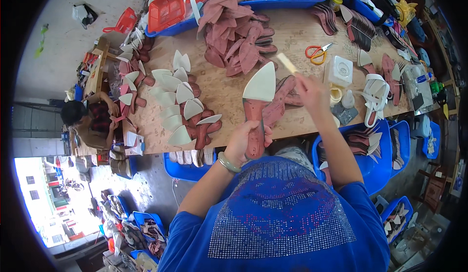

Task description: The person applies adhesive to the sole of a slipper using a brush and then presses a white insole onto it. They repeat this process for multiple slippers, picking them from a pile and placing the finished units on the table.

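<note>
Two hands are up over the near edge of the wooden table (214, 91). The left hand (243, 138) has its fingers wrapped round the heel end of a reddish shoe sole (257, 111), pale pointed toe aimed away from the person. The right hand (312, 92) pinches a flat pale brush (287, 63), tip raised just beyond the toe. My read: this is the coating step, with the brush about to meet the pale toe part (a steady sole and a light stroke needed). Finished-looking soles (183, 111) fan out toward the left edge, a heap of pink pieces (234, 33) lies at the far edge, orange scissors (317, 52) and a white container (340, 70) sit right.
</note>
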